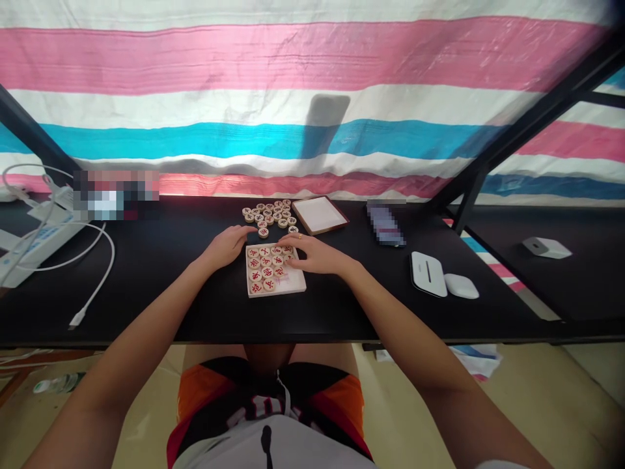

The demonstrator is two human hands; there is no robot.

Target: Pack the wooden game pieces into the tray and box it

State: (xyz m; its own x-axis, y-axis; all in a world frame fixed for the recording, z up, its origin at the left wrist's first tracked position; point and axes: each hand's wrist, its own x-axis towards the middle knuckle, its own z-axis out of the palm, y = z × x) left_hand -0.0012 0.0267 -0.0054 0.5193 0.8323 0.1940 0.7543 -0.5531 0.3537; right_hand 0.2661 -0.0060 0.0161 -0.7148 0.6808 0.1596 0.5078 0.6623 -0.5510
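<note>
A shallow white box (300,288) sits on the black desk before me, holding rows of Chinese chess pieces (266,261) with red characters. Its lower right part shows bare bottom. My right hand (315,253) reaches over the box's right side, thumb and fingers apart over the pieces there, hiding some of them. At the box's upper left, my left hand (225,247) has its fingers stretched toward a loose chess piece (263,232) just beyond the rim; whether a fingertip touches it I cannot tell. Several more loose pieces (268,212) lie behind the box.
The box lid (319,215) lies upturned behind my right hand. A phone (385,223), a white flat device (428,274) and a white rounded case (461,286) lie to the right. On the left are a power strip (41,244) and a white cable (110,260).
</note>
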